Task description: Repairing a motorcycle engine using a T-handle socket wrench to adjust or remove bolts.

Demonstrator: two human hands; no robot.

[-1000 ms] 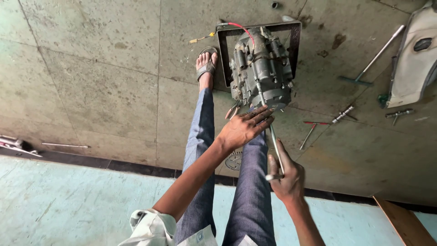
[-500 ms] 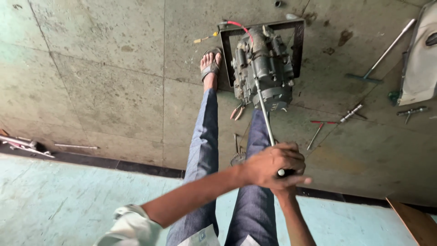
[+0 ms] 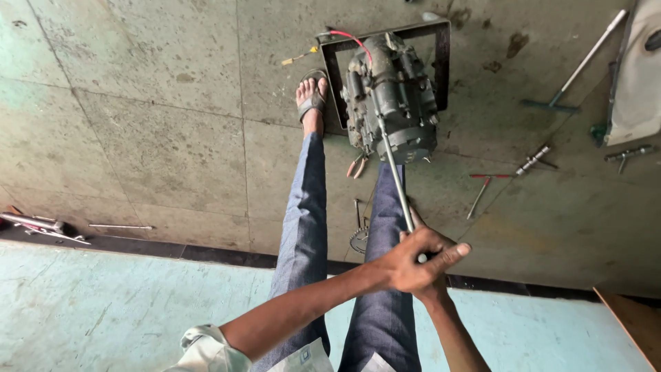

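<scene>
Both hands now sit together on the long metal bar; the left hand has moved back and wraps it, hiding the right hand; the bar's far end sits in the grey engine; a hard push looks ready

The left hand covers the right hand, hiding the long rod's near end. Beyond the fingers, the right foot is hidden behind the engine block. The white panel is cut off.
</scene>
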